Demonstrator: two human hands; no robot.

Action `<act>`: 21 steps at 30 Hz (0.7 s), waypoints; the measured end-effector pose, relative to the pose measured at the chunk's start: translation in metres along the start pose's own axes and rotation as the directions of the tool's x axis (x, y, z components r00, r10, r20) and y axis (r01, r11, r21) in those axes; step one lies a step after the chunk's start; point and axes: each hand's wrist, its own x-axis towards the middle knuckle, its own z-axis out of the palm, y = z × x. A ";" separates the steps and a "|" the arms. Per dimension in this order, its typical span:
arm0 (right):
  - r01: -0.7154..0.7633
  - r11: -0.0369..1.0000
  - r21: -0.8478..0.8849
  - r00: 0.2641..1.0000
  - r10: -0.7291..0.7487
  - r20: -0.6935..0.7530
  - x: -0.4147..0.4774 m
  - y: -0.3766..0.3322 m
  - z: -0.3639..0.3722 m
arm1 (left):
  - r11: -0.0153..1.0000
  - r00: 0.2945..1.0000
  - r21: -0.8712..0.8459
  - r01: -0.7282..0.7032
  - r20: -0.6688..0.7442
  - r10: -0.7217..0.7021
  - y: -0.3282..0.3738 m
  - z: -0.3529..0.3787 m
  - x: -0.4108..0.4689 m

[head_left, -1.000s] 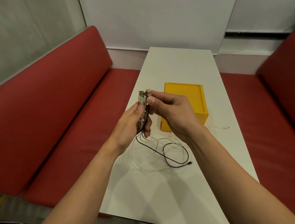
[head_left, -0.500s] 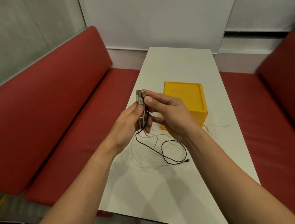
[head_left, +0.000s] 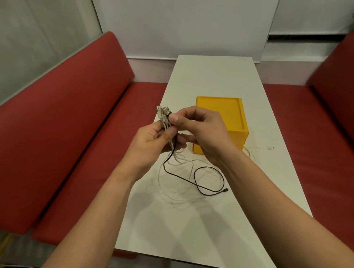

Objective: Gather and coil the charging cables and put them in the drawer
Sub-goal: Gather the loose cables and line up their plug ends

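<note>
Above the white table (head_left: pixel 214 79) both hands hold a bundle of cable plugs (head_left: pixel 163 113). My left hand (head_left: pixel 150 143) grips the cable ends just below the plugs. With thumb and forefinger my right hand (head_left: pixel 202 131) pinches the plugs from the right. From the bundle a black cable (head_left: pixel 202 186) and several white cables (head_left: pixel 178 191) trail down in loose loops on the tabletop. One white end (head_left: pixel 261 148) lies to the right of the yellow drawer box (head_left: pixel 224 115), which stands shut behind my hands.
Red bench seats run along both sides of the table, the left one (head_left: pixel 65 133) with a padded back and the right one (head_left: pixel 337 137) likewise. A white wall closes the far end. The table's near edge sits between my forearms.
Both hands shifted slightly left and down with the plug bundle. The cable loops on the table barely moved.
</note>
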 end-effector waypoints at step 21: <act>-0.002 0.524 -0.852 0.999 -0.032 -0.022 -0.009 0.064 -0.046 | 0.957 0.893 -0.215 -0.195 -0.442 0.083 0.036 -0.008 0.011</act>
